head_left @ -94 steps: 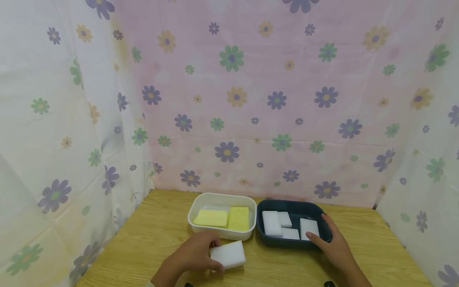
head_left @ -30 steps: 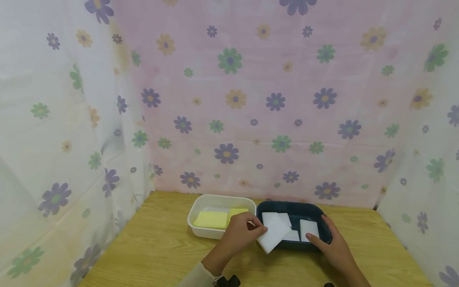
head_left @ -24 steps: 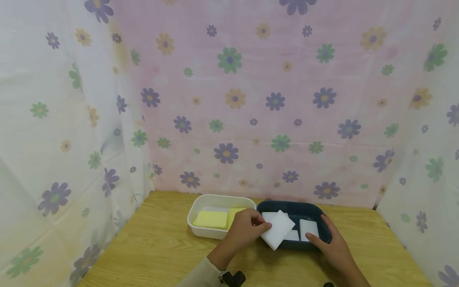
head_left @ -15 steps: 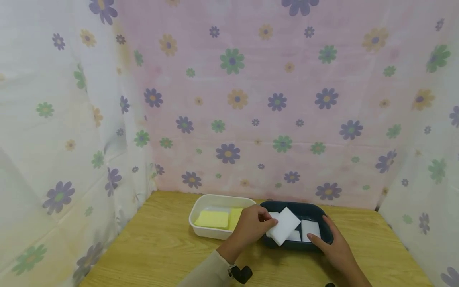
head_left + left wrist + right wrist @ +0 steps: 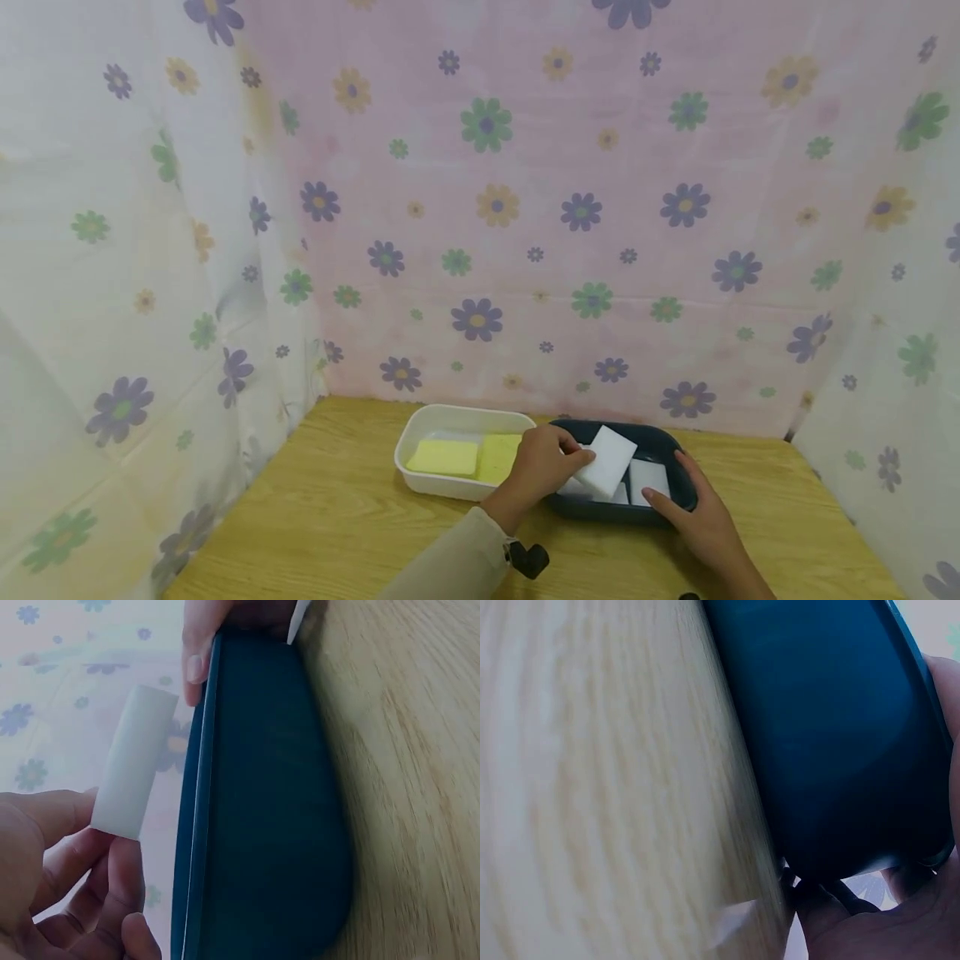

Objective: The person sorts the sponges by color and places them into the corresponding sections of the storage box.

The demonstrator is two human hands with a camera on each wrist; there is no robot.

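My left hand (image 5: 542,462) pinches a white sponge block (image 5: 609,461) by one end, thumb and fingertips on it. The sponge is tilted over a dark blue plastic box (image 5: 600,512). In the left wrist view the sponge (image 5: 135,761) shows edge-on, above the rim of the box (image 5: 262,787). My right hand (image 5: 705,508) grips the right end of the box, thumb over the front rim and fingers around the outer side. White sponges lie in the box, one of them (image 5: 647,478) at the right by my thumb; others are partly hidden behind the held sponge.
Left of the dark box stands a white plastic box (image 5: 442,486) with yellow sponges (image 5: 442,458) in it. Both are on a wood-grain table (image 5: 330,500). Flower-printed curtain (image 5: 525,208) encloses the back and both sides.
My left hand has carried the white sponge from the table in front of the white box, rightward and up over the dark box, turning it. My right hand keeps its grip.
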